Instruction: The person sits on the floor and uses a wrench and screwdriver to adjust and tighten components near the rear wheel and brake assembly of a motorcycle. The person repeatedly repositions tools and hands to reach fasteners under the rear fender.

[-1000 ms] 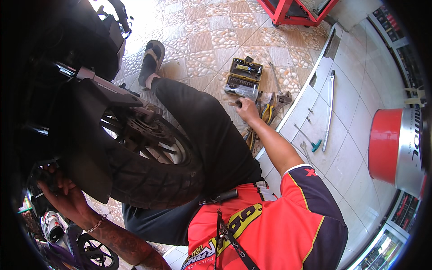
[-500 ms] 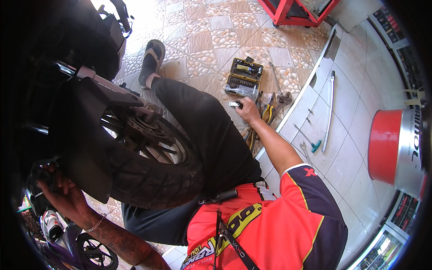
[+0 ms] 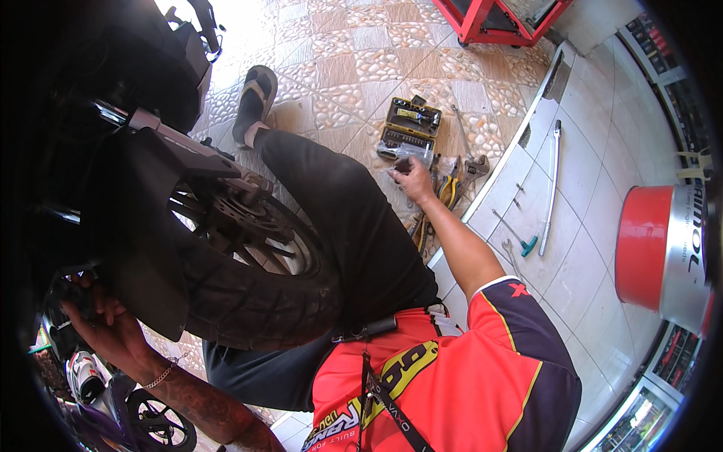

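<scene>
Rt hand (image 3: 414, 183) has turned a bit since half a sec ago, just below the open tool case (image 3: 410, 132); thumb & fingers nearly meet, but can't tell if anything's pinched, the pale-ended piece seen earlier being unclear now. L hand (image 3: 105, 324), far lower left of the case, is at the motorcycle's (image 3: 147, 226) dark parts, grip unclear. Clear plastic bag (image 3: 414, 154) sits at the case's lower edge, w/ yellow-blk pliers (image 3: 448, 192) & adj. wrench (image 3: 476, 167) to its lower rt, red-silver drum (image 3: 644, 245) w/ dark lettering far rt, and yellow/white-lettered red shirt (image 3: 452, 377) well below.
</scene>
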### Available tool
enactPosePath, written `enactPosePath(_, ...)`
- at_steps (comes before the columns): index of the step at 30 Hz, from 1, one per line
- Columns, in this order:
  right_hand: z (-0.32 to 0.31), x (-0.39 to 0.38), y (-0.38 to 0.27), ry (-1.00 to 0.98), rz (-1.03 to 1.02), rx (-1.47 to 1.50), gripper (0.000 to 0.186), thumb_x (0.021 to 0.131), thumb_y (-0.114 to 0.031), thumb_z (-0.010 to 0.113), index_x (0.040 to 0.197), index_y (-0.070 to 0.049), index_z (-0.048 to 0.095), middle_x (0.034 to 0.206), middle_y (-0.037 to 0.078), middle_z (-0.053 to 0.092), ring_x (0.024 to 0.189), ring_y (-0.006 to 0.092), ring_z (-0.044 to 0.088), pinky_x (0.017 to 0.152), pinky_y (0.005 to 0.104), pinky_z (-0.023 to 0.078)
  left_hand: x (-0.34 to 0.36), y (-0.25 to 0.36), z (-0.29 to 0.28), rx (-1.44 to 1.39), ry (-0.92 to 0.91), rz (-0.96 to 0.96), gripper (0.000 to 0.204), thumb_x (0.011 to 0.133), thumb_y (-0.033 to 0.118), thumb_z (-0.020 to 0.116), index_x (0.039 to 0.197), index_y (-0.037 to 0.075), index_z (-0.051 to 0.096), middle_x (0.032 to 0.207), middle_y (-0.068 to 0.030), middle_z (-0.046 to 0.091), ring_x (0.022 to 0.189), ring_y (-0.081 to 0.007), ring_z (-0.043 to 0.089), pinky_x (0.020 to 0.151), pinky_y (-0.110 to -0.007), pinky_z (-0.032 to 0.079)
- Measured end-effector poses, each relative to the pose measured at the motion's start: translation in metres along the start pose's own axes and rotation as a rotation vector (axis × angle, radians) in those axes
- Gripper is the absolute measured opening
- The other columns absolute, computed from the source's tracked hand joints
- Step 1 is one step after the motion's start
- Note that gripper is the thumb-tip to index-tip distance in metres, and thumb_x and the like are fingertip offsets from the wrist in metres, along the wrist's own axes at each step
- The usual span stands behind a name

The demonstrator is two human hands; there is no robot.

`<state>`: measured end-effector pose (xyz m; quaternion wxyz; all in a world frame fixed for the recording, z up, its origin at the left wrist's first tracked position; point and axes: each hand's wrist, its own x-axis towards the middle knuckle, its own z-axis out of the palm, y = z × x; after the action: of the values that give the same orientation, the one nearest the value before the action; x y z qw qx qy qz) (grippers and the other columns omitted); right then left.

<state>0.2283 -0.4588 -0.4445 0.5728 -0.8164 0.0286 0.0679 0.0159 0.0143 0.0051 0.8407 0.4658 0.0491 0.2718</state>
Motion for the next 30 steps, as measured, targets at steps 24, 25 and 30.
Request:
enactPosePath(24,0.003,0.019,0.001,-0.224,-0.311,-0.699,0.025,0.074,-0.018,0.077,0.095,-0.007,0.072,0.094,0.019,0.069,0.094,0.0386,0.065,0.083,0.0464,0.052,-0.001,-0.002,0.004,0.013,0.036,0.036,0.045,0.101,0.029,0.061,0.128,-0.004,0.050,0.107,-0.0088,0.053,0.069,-0.0075,0.041,0.051,-0.016,0.035)
enactPosePath(25,0.003,0.022,0.001,-0.235,-0.320,-0.715,0.026,0.073,-0.018,0.077,0.096,-0.007,0.072,0.095,0.019,0.069,0.094,0.0388,0.065,0.083,0.0463,0.053,-0.001,-0.002,0.003,0.023,0.035,0.044,0.044,0.101,0.029,0.060,0.128,-0.004,0.050,0.107,-0.0088,0.053,0.069,-0.0074,0.041,0.051,-0.016,0.035)
enactPosePath(30,0.005,0.032,0.004,-0.249,-0.318,-0.738,0.020,0.074,-0.012,0.071,0.093,-0.007,0.073,0.092,0.020,0.070,0.090,0.0394,0.067,0.080,0.0473,0.053,-0.001,-0.001,0.001,-0.015,0.007,0.015,0.045,0.102,0.030,0.059,0.129,-0.005,0.049,0.108,-0.0089,0.053,0.069,-0.0073,0.041,0.051,-0.016,0.036)
